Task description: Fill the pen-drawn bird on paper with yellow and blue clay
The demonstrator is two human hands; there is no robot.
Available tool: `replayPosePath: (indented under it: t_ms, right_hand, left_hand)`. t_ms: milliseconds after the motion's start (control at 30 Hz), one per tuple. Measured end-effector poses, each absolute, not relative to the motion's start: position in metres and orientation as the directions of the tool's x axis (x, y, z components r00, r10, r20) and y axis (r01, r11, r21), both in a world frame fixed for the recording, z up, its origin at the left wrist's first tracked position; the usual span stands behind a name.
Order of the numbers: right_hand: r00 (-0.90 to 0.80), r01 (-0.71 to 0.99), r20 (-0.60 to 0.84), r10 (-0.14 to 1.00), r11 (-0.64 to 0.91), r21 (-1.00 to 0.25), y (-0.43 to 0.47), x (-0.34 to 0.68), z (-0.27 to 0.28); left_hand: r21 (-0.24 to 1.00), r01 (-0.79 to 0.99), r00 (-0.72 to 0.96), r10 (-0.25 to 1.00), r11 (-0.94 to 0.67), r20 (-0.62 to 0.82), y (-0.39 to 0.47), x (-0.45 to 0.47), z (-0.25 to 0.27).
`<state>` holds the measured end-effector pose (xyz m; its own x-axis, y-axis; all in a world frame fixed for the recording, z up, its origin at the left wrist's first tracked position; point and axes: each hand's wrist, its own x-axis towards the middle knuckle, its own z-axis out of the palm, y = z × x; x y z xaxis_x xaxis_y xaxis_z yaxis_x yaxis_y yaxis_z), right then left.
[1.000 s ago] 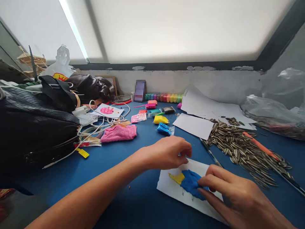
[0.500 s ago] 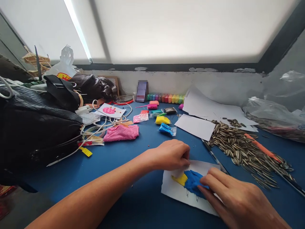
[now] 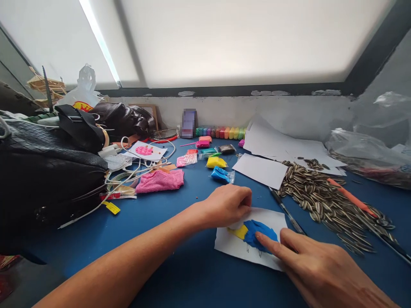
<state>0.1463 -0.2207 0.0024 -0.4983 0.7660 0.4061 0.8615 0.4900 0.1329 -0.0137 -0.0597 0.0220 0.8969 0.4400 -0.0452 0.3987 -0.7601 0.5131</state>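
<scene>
A small white sheet of paper [image 3: 231, 248] lies on the table with flattened blue modelling clay [image 3: 260, 233] and a patch of yellow clay [image 3: 240, 232] on it. Short pencil marks show below the blue clay. My left hand [image 3: 229, 206] is curled closed at the paper's upper left edge, its fingertips hidden against the sheet. From the right, my right hand [image 3: 316, 261] reaches over the paper. Its index finger is stretched out, with the tip on the blue clay; the thumb side is bent and nothing shows in its grasp.
Sunflower seeds [image 3: 308, 192] are heaped at the right, beside a black pen [image 3: 287, 211] and white sheets [image 3: 261, 169]. Blue [image 3: 221, 174] and yellow [image 3: 216, 162] clay packets lie ahead. A pink cloth [image 3: 160, 180], white cables and a black bag [image 3: 48, 184] are at the left.
My right hand's bent fingers have come off the right end of the blue clay; the index finger is now straightened onto it. More blue clay shows, looking smoother. My left hand stays at the paper.
</scene>
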Motion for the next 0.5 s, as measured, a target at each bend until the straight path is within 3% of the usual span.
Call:
replayPosePath:
  t_ms: [233, 333, 400, 500]
  right_hand:
    - [-0.524, 0.851, 0.370, 0.767, 0.478, 0.216, -0.2214, 0.1439, 0.0006]
    - [-0.534, 0.845, 0.358, 0.766, 0.473, 0.249, -0.2225, 0.1422, 0.0023]
    - [-0.544, 0.838, 0.361, 0.757, 0.477, 0.263, -0.2235, 0.1415, 0.0036]
    - [-0.554, 0.832, 0.357, 0.752, 0.493, 0.253, -0.2257, 0.1422, 0.0036]
  left_hand:
    - [0.524, 0.398, 0.895, 0.443, -0.753, -0.043, -0.0591, -0.0142, 0.0193]
    - [0.498, 0.374, 0.893, 0.449, -0.783, 0.036, -0.0596, -0.0152, 0.0196]
    - [0.450, 0.332, 0.907, 0.412, -0.829, 0.089, -0.0595, -0.0153, 0.0204]
    - [0.462, 0.288, 0.938, 0.344, -0.839, 0.040, -0.0585, -0.0142, 0.0209]
